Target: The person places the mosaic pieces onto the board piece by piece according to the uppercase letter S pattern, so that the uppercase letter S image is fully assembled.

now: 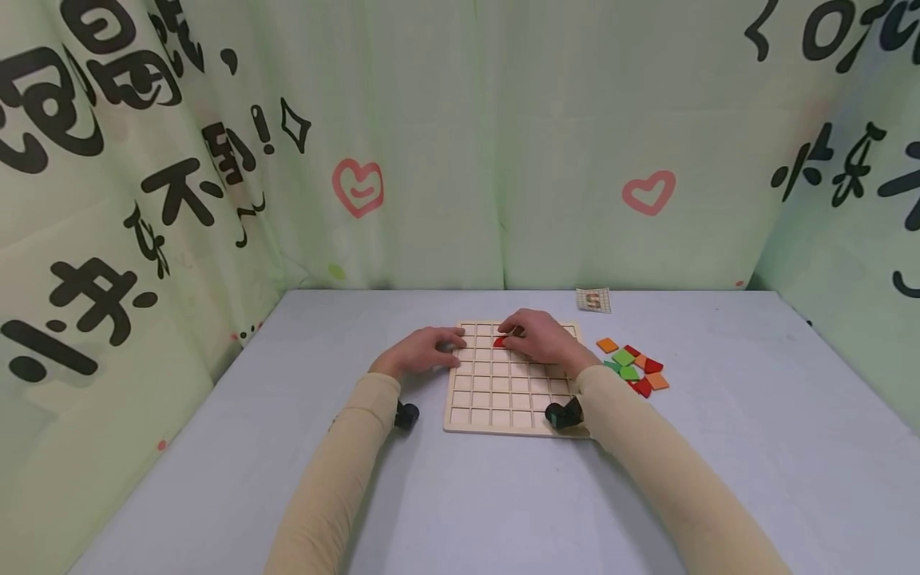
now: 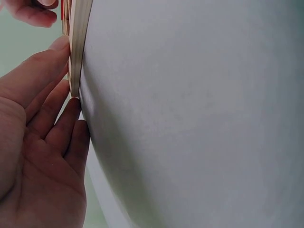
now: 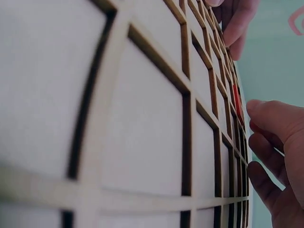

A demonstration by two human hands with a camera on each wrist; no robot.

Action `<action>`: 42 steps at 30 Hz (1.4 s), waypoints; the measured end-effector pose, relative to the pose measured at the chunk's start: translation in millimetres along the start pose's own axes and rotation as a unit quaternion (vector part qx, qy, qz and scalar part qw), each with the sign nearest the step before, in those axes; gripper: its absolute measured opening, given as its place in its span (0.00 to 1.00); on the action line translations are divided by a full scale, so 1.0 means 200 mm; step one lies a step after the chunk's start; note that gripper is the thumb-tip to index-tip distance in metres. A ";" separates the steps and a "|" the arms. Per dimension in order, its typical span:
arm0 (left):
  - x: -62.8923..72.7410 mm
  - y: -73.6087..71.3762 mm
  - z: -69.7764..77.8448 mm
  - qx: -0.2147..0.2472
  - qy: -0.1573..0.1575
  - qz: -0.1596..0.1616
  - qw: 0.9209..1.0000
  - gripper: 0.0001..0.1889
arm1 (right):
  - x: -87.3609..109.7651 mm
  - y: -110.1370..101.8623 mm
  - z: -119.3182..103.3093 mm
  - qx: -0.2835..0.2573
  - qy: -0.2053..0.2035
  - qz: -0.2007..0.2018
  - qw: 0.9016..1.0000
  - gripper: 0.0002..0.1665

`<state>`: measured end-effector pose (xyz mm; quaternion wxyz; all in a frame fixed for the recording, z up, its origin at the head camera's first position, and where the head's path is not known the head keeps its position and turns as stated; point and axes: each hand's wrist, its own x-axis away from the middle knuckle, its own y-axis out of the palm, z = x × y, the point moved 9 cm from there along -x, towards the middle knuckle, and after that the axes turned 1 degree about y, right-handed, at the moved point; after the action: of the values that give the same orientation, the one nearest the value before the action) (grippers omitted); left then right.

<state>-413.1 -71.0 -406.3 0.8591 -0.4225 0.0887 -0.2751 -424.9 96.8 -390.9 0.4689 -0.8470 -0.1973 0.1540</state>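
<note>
A red tile (image 1: 499,342) is on the board's (image 1: 480,399) far part, perhaps not seated. The right hand (image 1: 541,334) bends its fingers over it; I cannot tell whether they pinch. The left hand (image 1: 427,349) rests relaxed, spread fingers on the board's left side. Placing seems barely begun: loose tiles (image 1: 628,373) remain toward the worktop's (image 1: 517,503) right edge, a card (image 1: 592,300) near its far edge.

Curtains (image 1: 446,96): pale green, on three sides
Lettering (image 1: 176,188): large, black
Hearts (image 1: 358,188): two, red outlines
Table (image 1: 776,415): whitish, before the curtains
</note>
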 end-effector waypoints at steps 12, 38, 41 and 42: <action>-0.01 0.01 -0.02 0.007 -0.024 -0.001 1.000 0.19 | 0.12 -0.19 0.18 -0.017 0.053 0.050 0.997 0.20; -0.02 0.02 -0.03 -0.003 -0.017 -0.007 1.000 0.20 | 0.39 -0.34 0.62 -0.046 0.220 -0.008 0.974 0.26; -0.02 0.02 -0.03 -0.004 -0.018 -0.006 1.000 0.20 | 0.41 -0.33 0.64 -0.060 0.243 -0.024 0.968 0.27; -0.02 0.02 -0.03 -0.004 -0.018 -0.006 1.000 0.20 | 0.42 -0.32 0.65 -0.065 0.250 -0.028 0.966 0.27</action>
<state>-417.2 -71.4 -412.8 0.8571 -0.4315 0.0721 -0.2721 -421.9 263.6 -408.4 0.4512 -0.8814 -0.1070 -0.0895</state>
